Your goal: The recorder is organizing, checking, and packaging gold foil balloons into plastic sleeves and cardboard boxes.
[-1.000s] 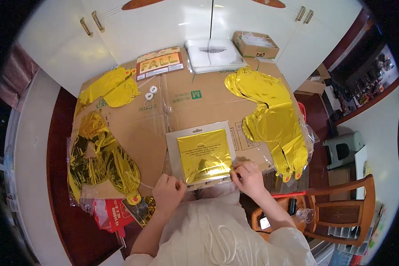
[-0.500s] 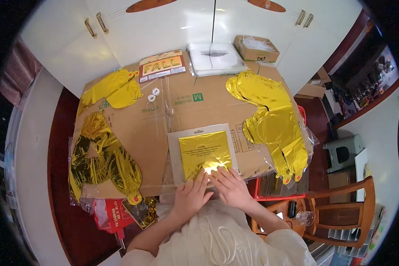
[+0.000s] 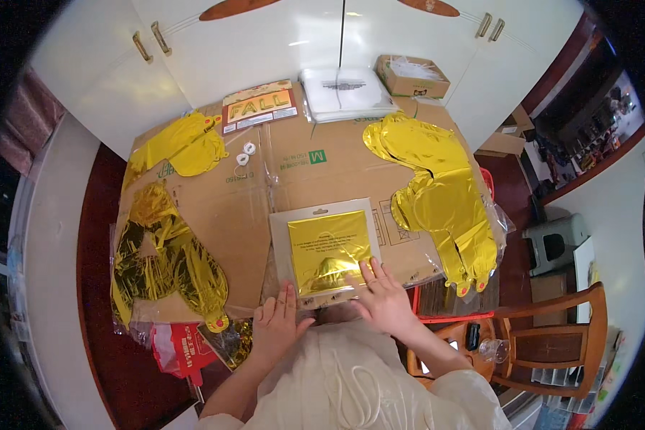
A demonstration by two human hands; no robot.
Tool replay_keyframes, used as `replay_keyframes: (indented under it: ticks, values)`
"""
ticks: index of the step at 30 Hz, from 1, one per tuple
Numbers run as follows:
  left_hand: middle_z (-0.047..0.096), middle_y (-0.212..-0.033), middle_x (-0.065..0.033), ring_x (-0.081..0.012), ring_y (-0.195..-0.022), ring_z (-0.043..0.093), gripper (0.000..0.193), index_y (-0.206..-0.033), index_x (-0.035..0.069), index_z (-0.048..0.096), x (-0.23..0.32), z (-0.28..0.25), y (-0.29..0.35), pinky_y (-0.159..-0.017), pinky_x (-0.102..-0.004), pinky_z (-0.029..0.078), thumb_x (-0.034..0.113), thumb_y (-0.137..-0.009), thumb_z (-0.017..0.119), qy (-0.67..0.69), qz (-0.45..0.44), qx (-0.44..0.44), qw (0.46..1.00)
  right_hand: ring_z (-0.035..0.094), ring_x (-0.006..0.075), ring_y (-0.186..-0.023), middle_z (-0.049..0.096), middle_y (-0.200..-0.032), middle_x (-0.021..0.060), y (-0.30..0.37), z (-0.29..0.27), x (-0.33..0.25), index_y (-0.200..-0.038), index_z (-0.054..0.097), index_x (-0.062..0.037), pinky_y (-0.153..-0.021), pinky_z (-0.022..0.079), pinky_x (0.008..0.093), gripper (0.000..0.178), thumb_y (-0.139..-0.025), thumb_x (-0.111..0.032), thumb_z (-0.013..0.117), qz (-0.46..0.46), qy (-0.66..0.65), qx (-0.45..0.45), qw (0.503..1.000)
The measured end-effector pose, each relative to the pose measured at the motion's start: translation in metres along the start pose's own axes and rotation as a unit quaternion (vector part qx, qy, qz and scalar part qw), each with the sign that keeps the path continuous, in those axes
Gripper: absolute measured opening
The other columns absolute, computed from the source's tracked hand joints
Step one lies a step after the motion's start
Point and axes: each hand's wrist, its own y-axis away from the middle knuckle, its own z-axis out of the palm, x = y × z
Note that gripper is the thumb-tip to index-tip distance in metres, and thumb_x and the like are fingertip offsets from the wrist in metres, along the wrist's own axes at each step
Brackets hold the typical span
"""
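Gold foil (image 3: pixel 330 240) seems already folded against our hang-hole card (image 3: pixel 282 244); our left hand (image 3: pixel 279 324) and right hand (image 3: pixel 385 307) have fingers parted, clamping nothing; foil balloons (image 3: pixel 448 208) lie unfolded.

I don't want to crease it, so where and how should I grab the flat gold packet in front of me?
Probably pinch the flat gold packet by its pale border at the left and right edges, coming from the near side: it lies flat, and the border frames the gold foil.

The person wears a loose cream garment (image 3: pixel 308 390) with wide sleeves (image 3: pixel 468 395) and a looped drawstring (image 3: pixel 365 367) in front.
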Motion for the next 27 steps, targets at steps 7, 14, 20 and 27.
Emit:
replay_keyframes:
  ticks: [7, 14, 20, 27]
  values:
    - [0.054, -0.127, -0.0166, -0.0293, -0.092, 0.052, 0.063, -0.127, -0.002, 0.054, -0.013, -0.016, 0.003, -0.083, -0.0427, 0.042, 0.041, -0.083, 0.065, 0.089, -0.046, 0.041, 0.994, 0.040, 0.0389, -0.132, 0.042, -0.142, 0.0239, 0.012, -0.014, 0.015, -0.133, 0.047, 0.0022, -0.107, 0.035, 0.0447, 0.057, -0.083, -0.020, 0.066, 0.025, -0.099, 0.019, 0.995]
    - [0.059, -0.107, -0.0173, -0.0336, -0.097, 0.054, 0.058, -0.130, -0.004, 0.047, -0.042, -0.016, -0.046, -0.086, -0.0436, 0.044, 0.022, -0.082, 0.066, 0.316, -0.197, -0.023, 0.928, 0.037, 0.0280, -0.132, 0.039, -0.141, 0.0214, -0.027, 0.002, 0.035, -0.142, 0.029, 0.0010, -0.106, 0.035, 0.0397, 0.063, -0.088, -0.010, 0.061, 0.285, -0.556, 0.128, 0.770]
    - [0.063, -0.099, -0.0150, -0.0313, -0.099, 0.056, 0.057, -0.134, -0.003, 0.044, -0.047, 0.000, -0.063, -0.087, -0.0411, 0.045, 0.021, -0.086, 0.064, 0.445, -0.225, -0.043, 0.866, 0.058, 0.0133, -0.101, 0.061, -0.115, 0.0082, -0.052, 0.010, 0.044, -0.132, 0.044, -0.0015, -0.089, 0.045, 0.0261, 0.043, -0.092, -0.005, 0.058, 0.299, -0.700, 0.046, 0.647]
    - [0.058, -0.088, -0.0078, -0.0165, -0.074, 0.055, 0.040, -0.128, 0.001, 0.052, -0.067, -0.020, -0.079, -0.066, -0.0271, 0.045, 0.017, -0.092, 0.060, 0.557, -0.139, 0.182, 0.798, 0.054, 0.0071, -0.095, 0.062, -0.112, 0.0000, -0.057, -0.020, 0.042, -0.120, 0.054, -0.0045, -0.086, 0.043, 0.0233, 0.024, -0.096, -0.006, 0.053, 0.098, -0.658, 0.175, 0.726]
